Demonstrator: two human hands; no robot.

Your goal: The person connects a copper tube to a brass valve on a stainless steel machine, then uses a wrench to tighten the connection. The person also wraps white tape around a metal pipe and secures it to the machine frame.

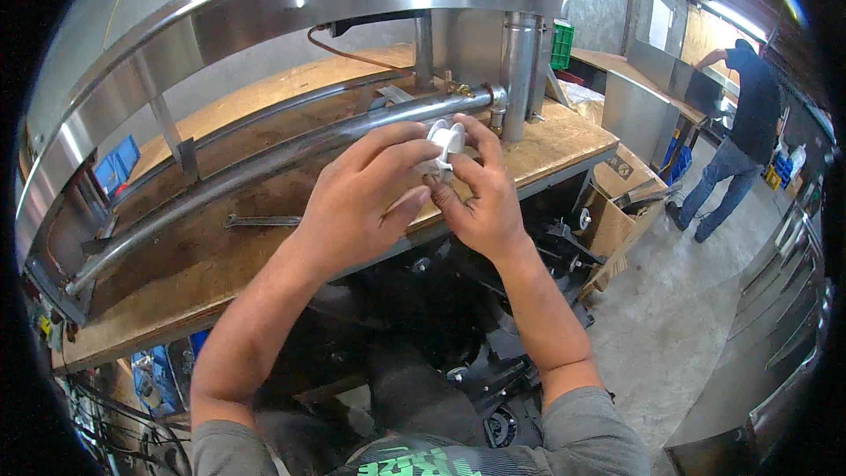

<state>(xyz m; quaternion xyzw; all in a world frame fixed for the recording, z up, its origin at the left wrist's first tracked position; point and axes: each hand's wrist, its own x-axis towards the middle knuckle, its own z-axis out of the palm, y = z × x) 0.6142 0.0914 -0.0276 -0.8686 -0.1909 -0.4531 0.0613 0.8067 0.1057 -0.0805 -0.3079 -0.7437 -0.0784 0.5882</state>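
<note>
My left hand (361, 198) and my right hand (480, 189) meet over the front edge of a wooden workbench (220, 264). Between their fingertips they hold a small white roll of tape (447, 139), like a spool. My left fingers curl around its left side, my right thumb and fingers pinch its right side. Just behind the hands runs a long steel pipe (264, 167) that ends at a brass fitting (458, 88) and a vertical steel tube (518, 70).
A curved stainless steel frame (291, 0) arches over the bench. A flat wrench (260, 221) lies on the wood. An open cardboard box (617, 203) sits at the right of the bench. A person (740, 132) stands at another bench far right. Dark machine parts lie beneath.
</note>
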